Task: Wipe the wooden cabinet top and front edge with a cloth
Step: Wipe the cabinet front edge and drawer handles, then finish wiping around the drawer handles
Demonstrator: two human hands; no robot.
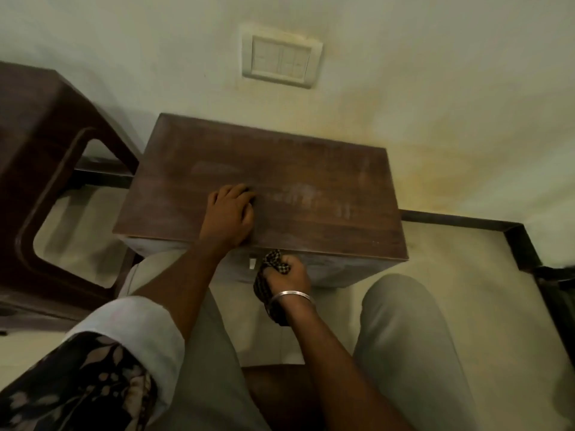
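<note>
A small dark wooden cabinet point(311, 169) stands against the wall, its top streaked with pale dusty marks near the middle. My left hand point(228, 214) rests on the top near the front edge, fingers loosely curled, holding nothing. My right hand point(287, 276) grips a bunched dark checked cloth point(272, 265) against the cabinet's front face, just below the front edge. The cloth's tail hangs down past my wrist, which wears a metal bangle. A small pale handle point(252, 263) shows on the front, left of the cloth.
A dark brown plastic chair point(40, 169) stands close on the left of the cabinet. A white switch plate point(281, 59) is on the wall above. My knees in grey trousers point(404, 337) flank the cabinet front. Dark skirting point(466, 220) runs along the floor at right.
</note>
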